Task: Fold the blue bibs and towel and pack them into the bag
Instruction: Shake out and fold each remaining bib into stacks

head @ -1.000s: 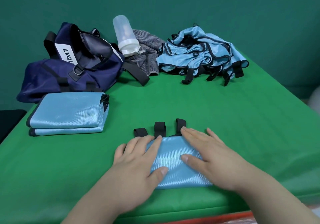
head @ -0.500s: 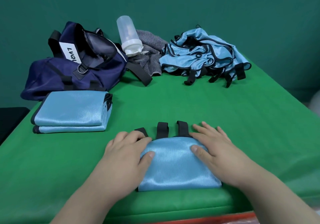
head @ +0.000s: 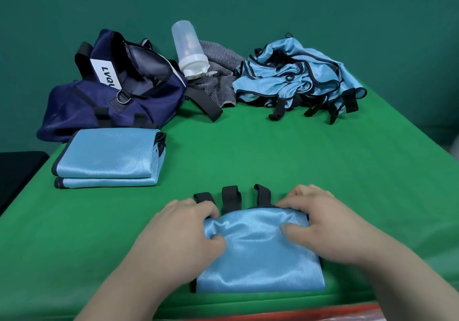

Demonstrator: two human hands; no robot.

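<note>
Blue glossy ribbed bib [head: 258,256], far corners in curled grip of left hand [head: 181,234] and right hand [head: 323,226].

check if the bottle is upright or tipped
Tipped: the bottle leans cap-down on the towel, its base pointing up and back.

Green table [head: 273,152] with bag [head: 82,104], towel [head: 218,90], bibs [head: 285,85]

Bare left hand [head: 183,234], bare right hand [head: 320,229] — forearms bare too, down to frame edge
</note>
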